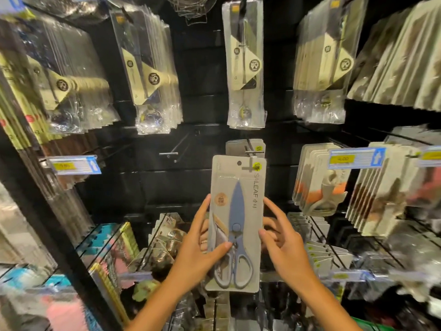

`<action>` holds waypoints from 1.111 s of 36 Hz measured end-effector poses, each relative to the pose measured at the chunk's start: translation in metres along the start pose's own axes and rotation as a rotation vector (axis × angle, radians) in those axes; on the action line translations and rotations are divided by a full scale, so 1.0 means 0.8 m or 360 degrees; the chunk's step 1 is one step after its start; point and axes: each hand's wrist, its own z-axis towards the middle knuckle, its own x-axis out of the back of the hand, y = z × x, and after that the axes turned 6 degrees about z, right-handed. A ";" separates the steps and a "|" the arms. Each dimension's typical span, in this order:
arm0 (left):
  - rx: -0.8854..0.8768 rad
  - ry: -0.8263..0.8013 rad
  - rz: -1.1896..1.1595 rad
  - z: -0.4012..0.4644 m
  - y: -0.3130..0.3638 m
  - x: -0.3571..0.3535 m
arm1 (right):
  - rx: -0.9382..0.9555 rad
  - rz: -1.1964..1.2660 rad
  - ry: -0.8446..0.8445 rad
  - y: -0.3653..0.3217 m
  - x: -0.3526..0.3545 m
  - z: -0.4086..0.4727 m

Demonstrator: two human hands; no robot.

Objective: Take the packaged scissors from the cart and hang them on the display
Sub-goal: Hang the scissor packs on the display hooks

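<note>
Hanging is being attempted: scissors pack (236,225) is being gripped by left hand (200,247), steadied by loosely spread right hand (284,244); hole alignment with hook (253,152) is being required next

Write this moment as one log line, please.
left hand: holds scissors pack | right hand: touching edge | pack at hook

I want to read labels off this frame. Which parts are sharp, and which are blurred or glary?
Head view: the scissors pack at centre is sharp, its brand print readable, both hands clear; the edges smear with wide-angle stretch, so the price tags are unreadable; the clear hanging bags catch glare.
</note>
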 end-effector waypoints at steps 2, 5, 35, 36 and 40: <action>-0.0019 -0.0024 0.0002 0.006 0.002 -0.006 | -0.0004 -0.0002 0.0035 -0.001 0.008 -0.001; -0.0041 -0.0060 0.0007 0.014 0.006 -0.013 | 0.0000 -0.0048 0.0071 0.000 0.017 0.001; 0.0121 -0.0398 0.0191 0.129 -0.044 -0.015 | 0.0026 -0.0249 -0.0100 0.065 0.013 0.100; 0.0122 -0.0402 0.0209 0.137 -0.047 -0.014 | 0.0027 -0.0262 -0.0090 0.067 0.011 0.106; 0.0147 -0.0430 0.0231 0.158 -0.055 -0.012 | 0.0021 -0.0299 -0.0071 0.073 0.005 0.126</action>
